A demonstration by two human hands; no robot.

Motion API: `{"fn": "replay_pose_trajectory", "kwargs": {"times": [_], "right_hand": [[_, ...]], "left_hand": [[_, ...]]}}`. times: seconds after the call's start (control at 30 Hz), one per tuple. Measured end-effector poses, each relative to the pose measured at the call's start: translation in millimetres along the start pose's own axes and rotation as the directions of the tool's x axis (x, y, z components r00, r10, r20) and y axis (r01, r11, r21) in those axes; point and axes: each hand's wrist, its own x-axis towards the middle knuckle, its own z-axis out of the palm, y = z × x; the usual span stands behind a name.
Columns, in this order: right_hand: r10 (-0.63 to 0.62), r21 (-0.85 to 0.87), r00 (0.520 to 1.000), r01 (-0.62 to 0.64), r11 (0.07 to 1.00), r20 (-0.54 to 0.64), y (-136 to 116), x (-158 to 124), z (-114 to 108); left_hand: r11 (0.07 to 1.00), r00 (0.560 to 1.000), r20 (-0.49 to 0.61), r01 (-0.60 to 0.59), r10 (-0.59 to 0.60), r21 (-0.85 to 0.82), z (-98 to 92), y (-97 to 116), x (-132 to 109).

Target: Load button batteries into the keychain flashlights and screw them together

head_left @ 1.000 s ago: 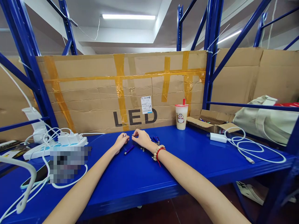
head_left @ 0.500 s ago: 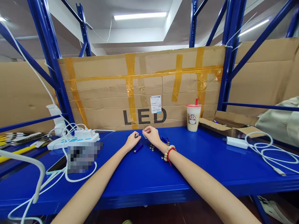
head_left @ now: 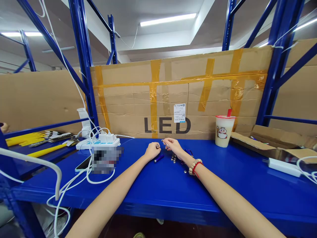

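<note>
Two hands of mine work close together, apart by a narrow gap, over the blue painted-metal shelf [head_left: 153, 190]. My left hand [head_left: 152, 151] is curled in, gripping a small, dark grey, rounded piece [head_left: 158, 146] at its fingertips; my right hand [head_left: 172, 146] pinches a slim, silvery, metallic-looking piece [head_left: 166, 144] between thumb and finger, just beside the left. To handle these well, I judge that the left should act as the steady clamp and the right do the fine turning, with a light pinch at the very tips so neither piece is covered. Working low seems wise: a slip then means a short drop. The loose cluster of small, round, shiny metal pieces [head_left: 174, 159] lies just on the near side of my right hand, and a single one [head_left: 185, 172] sits beside that wrist, so I should lift the arm rather than slide it, lest the beige-beaded bracelet with a red cord [head_left: 195, 167] sweep them away. As for looks, the held pieces are too small for me to make out their shape fully. A short, dark blue, glossy cylinder [head_left: 158, 158] lies slantwise just on the near side of my left hand.
</note>
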Motion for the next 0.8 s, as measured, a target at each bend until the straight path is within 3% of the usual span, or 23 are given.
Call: {"fn": "replay_pose_trajectory", "kwargs": {"times": [0.33, 0.53, 0.8], "right_hand": [[0.034, -0.107, 0.984, -0.015, 0.994, 0.177, -10.4, -9.1, -1.4], [0.04, -0.108, 0.97, -0.014, 0.994, 0.242, -5.7, -5.3, -7.1], [0.062, -0.067, 0.942, -0.042, 0.997, 0.329, -7.1, -7.4, -14.0]], "left_hand": [[0.989, 0.996, 0.077, 0.034, -0.045, 0.143, -11.6, 12.7, -8.8], [0.973, 0.993, 0.071, 0.077, -0.095, 0.219, -14.0, 19.4, -11.5], [0.943, 0.993, 0.098, 0.036, -0.072, 0.331, -19.9, 22.6, -14.8]]}}
